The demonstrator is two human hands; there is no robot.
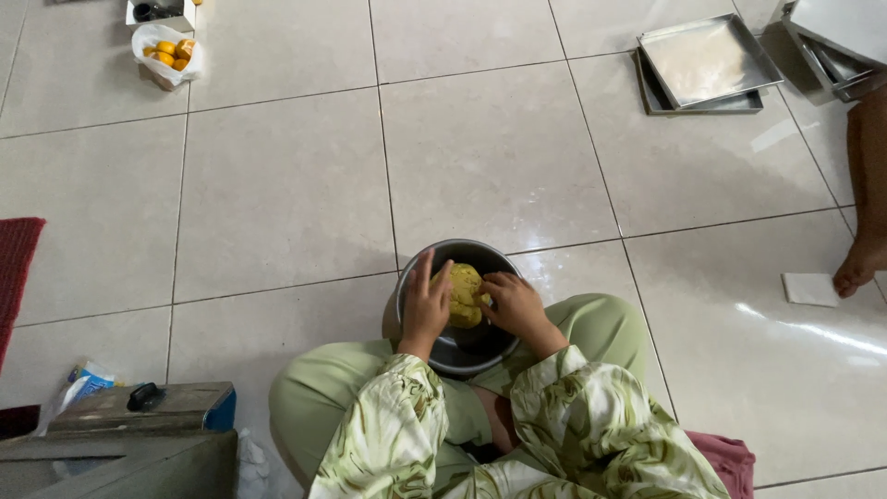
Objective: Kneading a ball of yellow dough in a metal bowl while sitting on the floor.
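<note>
Leaf-print sleeves nearest; both hands in the metal bowl between the knees; left hand flat-fingered beside the yellow dough, right hand cupped onto it.

I'm sat on a floor of big glossy cream tiles w/ thin grey grout lines; soft light reflects in pale streaks at the right. Far right top: two stacked shallow metal trays, square, just beside a metal cabinet edge. Top left: a white plastic bag of orange round things, touching a small white box. Left edge: a dark red mat. Bottom left: a grey wooden box w/ a small black item on top. A white folded paper lies by another person's bare foot.
</note>
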